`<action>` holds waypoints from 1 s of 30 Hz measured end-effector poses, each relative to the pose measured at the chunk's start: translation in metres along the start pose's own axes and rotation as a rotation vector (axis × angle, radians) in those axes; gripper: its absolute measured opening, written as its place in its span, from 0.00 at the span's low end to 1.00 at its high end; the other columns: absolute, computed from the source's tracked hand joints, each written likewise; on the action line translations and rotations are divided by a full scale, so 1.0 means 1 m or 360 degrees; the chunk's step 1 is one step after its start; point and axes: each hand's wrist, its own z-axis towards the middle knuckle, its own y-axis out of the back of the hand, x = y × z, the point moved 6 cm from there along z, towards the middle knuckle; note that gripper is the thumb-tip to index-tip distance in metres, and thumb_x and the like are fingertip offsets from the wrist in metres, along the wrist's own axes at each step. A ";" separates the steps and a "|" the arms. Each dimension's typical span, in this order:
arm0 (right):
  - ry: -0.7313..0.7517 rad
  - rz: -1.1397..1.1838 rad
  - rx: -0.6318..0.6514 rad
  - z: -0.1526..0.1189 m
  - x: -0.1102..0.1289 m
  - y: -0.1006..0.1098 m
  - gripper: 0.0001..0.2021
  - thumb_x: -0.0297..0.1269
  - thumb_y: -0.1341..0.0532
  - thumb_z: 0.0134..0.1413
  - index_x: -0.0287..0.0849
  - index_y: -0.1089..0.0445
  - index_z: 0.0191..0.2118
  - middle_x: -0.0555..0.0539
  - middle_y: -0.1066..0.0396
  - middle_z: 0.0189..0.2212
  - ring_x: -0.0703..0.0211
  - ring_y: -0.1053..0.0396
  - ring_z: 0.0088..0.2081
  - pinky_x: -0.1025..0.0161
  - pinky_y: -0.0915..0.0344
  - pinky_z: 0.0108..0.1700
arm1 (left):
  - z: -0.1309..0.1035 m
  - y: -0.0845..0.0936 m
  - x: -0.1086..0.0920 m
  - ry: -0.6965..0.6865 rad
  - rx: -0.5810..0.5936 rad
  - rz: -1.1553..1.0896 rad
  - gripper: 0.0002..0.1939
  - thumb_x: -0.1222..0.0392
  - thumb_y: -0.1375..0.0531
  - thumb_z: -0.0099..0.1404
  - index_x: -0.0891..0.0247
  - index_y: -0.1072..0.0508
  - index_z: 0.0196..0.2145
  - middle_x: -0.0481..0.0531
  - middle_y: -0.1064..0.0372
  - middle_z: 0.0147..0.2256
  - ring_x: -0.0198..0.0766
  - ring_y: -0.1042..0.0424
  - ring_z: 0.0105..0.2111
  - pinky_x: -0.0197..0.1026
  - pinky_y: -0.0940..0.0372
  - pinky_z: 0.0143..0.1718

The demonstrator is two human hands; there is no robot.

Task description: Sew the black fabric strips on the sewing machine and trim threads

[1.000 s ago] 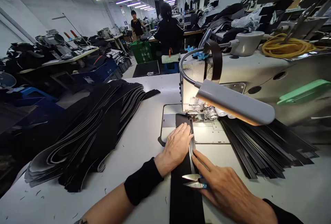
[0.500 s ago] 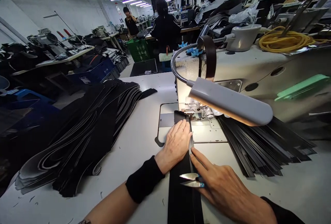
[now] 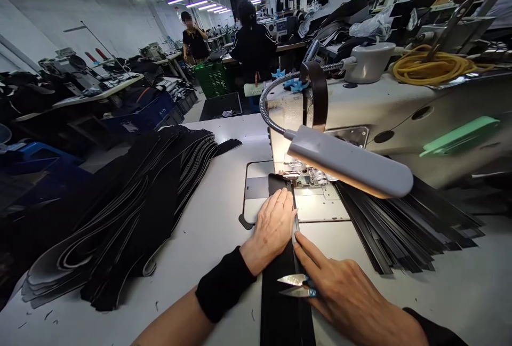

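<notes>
Since the earlier frames the two hands are sitting slightly lower in the head view and the black fabric panel (image 3: pixel 285 303) is reaching a little further under the presser foot (image 3: pixel 298 177); otherwise the pose is staying the same. Far left on the bench (image 3: pixel 216 218), a thick stack of black cut pieces (image 3: pixel 132 207) is lying fanned out, well apart from the hands. The left hand (image 3: pixel 274 226), with a black cuff on its wrist, is lying flat and open on the panel, fingers together and stretched forward, their tips just short of the foot. Just beside it, the right hand (image 3: pixel 348 292) is pressing its extended forefinger along the panel's right edge, where a narrow black strip is running toward the needle; its remaining fingers are curling loosely around a pair of thread snips (image 3: pixel 296 286) whose blades are pointing left over the fabric. Above, the gooseneck lamp (image 3: pixel 350 160) is hanging over the sewing machine (image 3: pixel 400 111). Further right, a pile of long black strips (image 3: pixel 408 228) is resting on the bench beneath the machine arm.
</notes>
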 end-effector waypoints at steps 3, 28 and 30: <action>0.0003 -0.0036 0.0014 0.001 0.000 0.001 0.31 0.29 0.48 0.42 0.30 0.44 0.56 0.35 0.46 0.58 0.64 0.33 0.20 0.63 0.37 0.19 | 0.000 0.000 0.000 -0.0009 0.0007 0.0000 0.19 0.61 0.56 0.69 0.71 0.38 0.53 0.59 0.35 0.51 0.42 0.37 0.52 0.44 0.39 0.53; -0.0016 -0.0015 0.0037 0.004 0.002 0.004 0.28 0.29 0.48 0.44 0.30 0.42 0.55 0.36 0.44 0.57 0.65 0.34 0.17 0.64 0.38 0.17 | 0.002 -0.003 0.000 0.0033 0.0109 -0.0027 0.18 0.61 0.54 0.68 0.71 0.38 0.52 0.60 0.35 0.51 0.42 0.38 0.52 0.44 0.39 0.53; 0.0006 0.0007 0.0029 0.004 0.002 0.004 0.27 0.28 0.49 0.44 0.29 0.41 0.54 0.35 0.43 0.56 0.64 0.33 0.18 0.64 0.37 0.17 | 0.003 -0.002 -0.001 0.0015 0.0106 -0.0015 0.18 0.62 0.54 0.68 0.71 0.38 0.52 0.60 0.35 0.50 0.43 0.37 0.52 0.44 0.39 0.53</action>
